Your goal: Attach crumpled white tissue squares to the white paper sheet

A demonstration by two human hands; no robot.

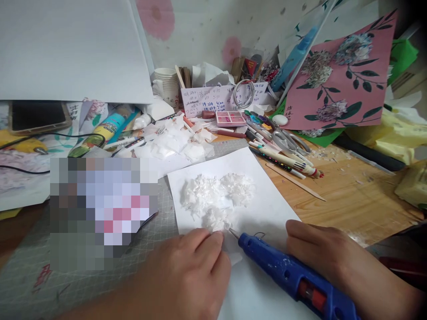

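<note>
On a white sheet of paper (267, 195) sit three fluffy clusters of shredded white paper: the left cluster (202, 191), the right cluster (238, 189) and the lower cluster (216, 218). My left hand (196, 271) is closed at the near edge of the lower cluster, pinching a bit of white paper there; the fingertips partly hide it. My right hand (320, 249) is curled round a blue hot glue gun (283, 271), whose handle is out of sight. The gun's metal nozzle points left, its tip right beside my left fingers at the lower cluster.
A grey cutting mat (30, 262) lies under the sheet, with a blurred-out patch on it. Beyond are loose white tissue scraps (176, 144), several pens (283, 160), scissors (287, 140) and a wooden stick (296, 182). A pink flower picture (360, 98) leans at the right.
</note>
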